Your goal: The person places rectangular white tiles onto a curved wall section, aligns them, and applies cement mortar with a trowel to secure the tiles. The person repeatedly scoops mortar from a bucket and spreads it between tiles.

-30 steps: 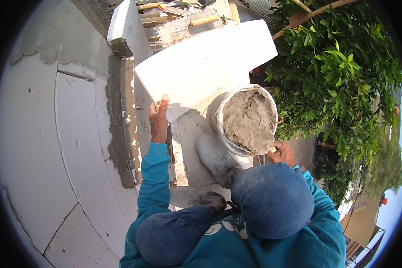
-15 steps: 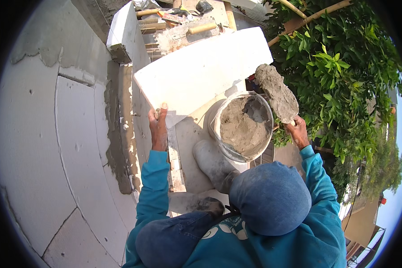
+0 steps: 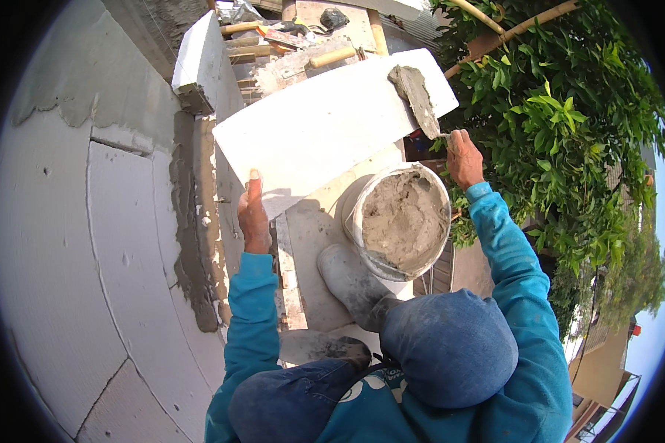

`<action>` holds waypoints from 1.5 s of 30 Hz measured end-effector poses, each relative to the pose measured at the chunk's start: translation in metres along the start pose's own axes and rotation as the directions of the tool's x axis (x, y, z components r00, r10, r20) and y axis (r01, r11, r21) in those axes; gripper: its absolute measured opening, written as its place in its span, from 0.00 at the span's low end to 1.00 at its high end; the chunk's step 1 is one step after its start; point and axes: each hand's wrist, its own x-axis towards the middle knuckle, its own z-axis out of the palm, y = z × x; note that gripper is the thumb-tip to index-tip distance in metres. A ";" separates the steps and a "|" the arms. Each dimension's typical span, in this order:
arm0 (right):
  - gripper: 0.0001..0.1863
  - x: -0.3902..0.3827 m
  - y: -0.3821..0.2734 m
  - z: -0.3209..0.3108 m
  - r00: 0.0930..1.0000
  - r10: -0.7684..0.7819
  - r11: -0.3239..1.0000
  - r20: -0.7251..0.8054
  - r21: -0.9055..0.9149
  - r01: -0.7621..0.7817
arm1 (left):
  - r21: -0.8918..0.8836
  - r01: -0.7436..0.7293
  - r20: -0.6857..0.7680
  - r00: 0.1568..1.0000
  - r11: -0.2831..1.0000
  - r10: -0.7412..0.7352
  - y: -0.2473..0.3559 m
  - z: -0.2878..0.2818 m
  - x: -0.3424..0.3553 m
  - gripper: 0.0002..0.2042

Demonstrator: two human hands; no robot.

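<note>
A large white building block [image 3: 318, 122] lies slanted before me, its face pale and smooth. My left hand [image 3: 254, 221] clasps its lower left corner, thumb on top. My right hand [image 3: 465, 160] is closed round the handle end of a trowel [image 3: 423, 111]. Grey mortar covers the trowel's blade, which is over the block's right end; whether it touches cannot be told. Just below stands a white bucket [image 3: 356, 225] with wet mortar [image 3: 403, 221] inside, its surface scooped and uneven.
On my left rises a wall of white blocks [image 3: 122, 244], with a grey mortar strip [image 3: 188, 244] along its edge. Beyond the block lie a wooden-handled notched float [image 3: 332, 57] and other tools on planks. Leafy branches [image 3: 561, 111] crowd the right. My boots [image 3: 343, 277] are beside the bucket.
My right hand has moved up and left, bringing the mortar-laden trowel from beside the bucket to over the block's right end. The block and my left hand have shifted slightly left.
</note>
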 end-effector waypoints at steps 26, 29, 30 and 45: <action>0.18 -0.114 -0.036 -0.172 0.775 -0.010 0.998 0.632 -0.044 0.048 | 0.169 -0.109 -0.107 0.986 0.980 0.128 -0.033 -0.005 0.006 0.41; 0.17 -0.112 -0.038 -0.144 0.695 -0.053 0.999 0.717 0.041 0.033 | 0.206 -0.098 -0.151 0.980 0.974 0.130 -0.031 0.003 0.003 0.43; 0.17 -0.109 -0.042 -0.140 0.665 -0.072 0.997 0.743 0.079 0.020 | 0.227 -0.107 -0.167 0.975 0.968 0.147 -0.032 0.004 0.005 0.44; 0.10 -0.161 -0.050 -0.133 0.536 0.018 0.437 0.844 0.476 -0.763 | 0.355 -0.047 -0.152 0.983 0.934 0.107 -0.023 -0.005 -0.003 0.47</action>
